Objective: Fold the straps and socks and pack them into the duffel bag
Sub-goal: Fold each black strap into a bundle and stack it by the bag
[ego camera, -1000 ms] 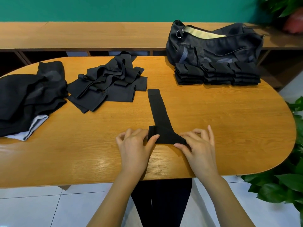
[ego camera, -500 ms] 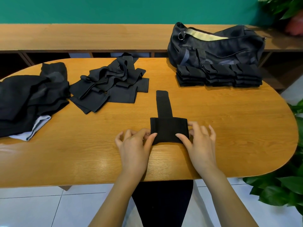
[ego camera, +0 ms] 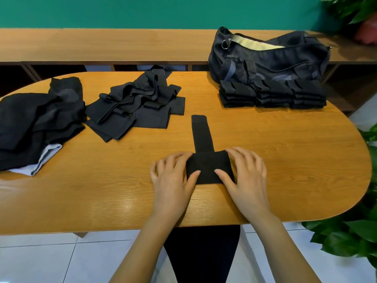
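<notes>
A black strap (ego camera: 206, 160) lies near the table's front edge, its near part folded into a flat rectangle and a narrow tail running away from me. My left hand (ego camera: 173, 178) holds the fold's left edge, thumb on top. My right hand (ego camera: 244, 174) holds the right edge the same way. A loose heap of unfolded black straps (ego camera: 138, 105) sits at the middle left. Folded black pieces (ego camera: 271, 94) are stacked in a row in front of the open dark duffel bag (ego camera: 269, 58) at the back right.
A pile of dark socks and cloth (ego camera: 38, 123) covers the table's left end. A wooden bench (ego camera: 114, 45) runs behind the oval wooden table (ego camera: 295, 160). Green plants (ego camera: 355, 225) stand at the right.
The strap's near end has been folded over into a rectangle, and the fold has been turned forward, shortening the tail. Both hands moved away from me with it.
</notes>
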A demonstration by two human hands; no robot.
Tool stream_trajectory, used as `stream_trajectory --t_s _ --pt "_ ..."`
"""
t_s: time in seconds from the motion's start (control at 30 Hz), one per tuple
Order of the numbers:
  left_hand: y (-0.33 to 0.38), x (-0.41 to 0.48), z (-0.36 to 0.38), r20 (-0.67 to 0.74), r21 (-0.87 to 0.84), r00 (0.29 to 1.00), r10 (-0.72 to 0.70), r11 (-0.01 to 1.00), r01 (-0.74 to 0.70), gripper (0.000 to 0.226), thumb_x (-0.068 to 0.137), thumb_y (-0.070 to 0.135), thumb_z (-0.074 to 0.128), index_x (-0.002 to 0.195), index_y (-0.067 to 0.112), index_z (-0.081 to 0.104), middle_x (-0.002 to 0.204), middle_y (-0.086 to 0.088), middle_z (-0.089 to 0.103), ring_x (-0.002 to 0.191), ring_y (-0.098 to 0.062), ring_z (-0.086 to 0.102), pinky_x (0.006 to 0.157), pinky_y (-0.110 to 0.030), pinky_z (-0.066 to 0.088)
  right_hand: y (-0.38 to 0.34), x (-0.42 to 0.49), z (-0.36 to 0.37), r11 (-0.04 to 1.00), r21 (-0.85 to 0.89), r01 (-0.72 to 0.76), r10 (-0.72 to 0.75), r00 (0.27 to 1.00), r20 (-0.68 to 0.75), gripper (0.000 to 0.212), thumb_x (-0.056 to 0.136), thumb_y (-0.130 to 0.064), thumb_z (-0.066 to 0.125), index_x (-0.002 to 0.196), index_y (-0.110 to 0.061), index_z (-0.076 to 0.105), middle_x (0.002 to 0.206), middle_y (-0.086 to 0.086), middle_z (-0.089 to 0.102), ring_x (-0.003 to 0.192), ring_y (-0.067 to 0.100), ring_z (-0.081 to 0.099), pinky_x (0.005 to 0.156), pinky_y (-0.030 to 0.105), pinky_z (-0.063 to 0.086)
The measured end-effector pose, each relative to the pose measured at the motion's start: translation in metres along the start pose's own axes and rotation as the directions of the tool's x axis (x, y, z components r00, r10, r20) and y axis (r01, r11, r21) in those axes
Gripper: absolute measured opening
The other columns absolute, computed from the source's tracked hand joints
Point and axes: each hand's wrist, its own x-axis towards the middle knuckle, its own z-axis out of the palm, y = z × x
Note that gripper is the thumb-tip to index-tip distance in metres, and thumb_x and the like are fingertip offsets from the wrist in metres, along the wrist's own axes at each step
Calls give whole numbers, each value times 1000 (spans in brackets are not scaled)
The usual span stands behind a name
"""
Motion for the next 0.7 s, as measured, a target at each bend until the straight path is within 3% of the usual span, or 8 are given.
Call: stream_trajectory --t_s 0.1,0.17,0.27,0.4,0.7 --pt "-1 -2 -3 99 -96 991 95 992 -86 55 85 56 54 135 34 51 143 7 42 128 -17 35 109 -59 27 3 -3 -3 987 10 161 -161 981 107 56 93 -59 38 140 -31 44 151 -6 37 143 18 22 115 48 21" --pt "-2 -3 -3 156 -131 980 126 986 -106 54 83 57 56 133 36 52 147 9 37 131 -15 29 111 -59 25 3 -5 -3 977 32 212 -214 964 160 51 95 -55 38 138 -30 49 149 -8 39 140 16 25 112 44 27" --pt "-2 -5 -1 197 -107 970 139 987 -120 43 85 50 61 125 35 60 143 14 44 134 -15 29 116 -58 8 6 -6 0 970 116 212 -233 950 210 38 96 -40 52 131 -28 58 139 -11 49 133 8 32 105 34 40" --pt "-4 -7 1 173 -116 974 146 985 -127 33 89 44 61 120 34 64 135 16 53 133 -12 30 117 -56 4 9 -7 3 967 111 231 -248 951 186 34 94 -34 58 126 -25 63 132 -12 56 128 6 36 100 21 32" --pt "1 -6 1 140 -105 982 124 988 -110 35 93 44 44 115 31 68 127 14 58 130 -14 35 118 -53 6 6 -10 6 965 48 259 -263 957 125 44 93 -51 40 117 -26 67 125 -13 60 119 10 45 92 27 43"
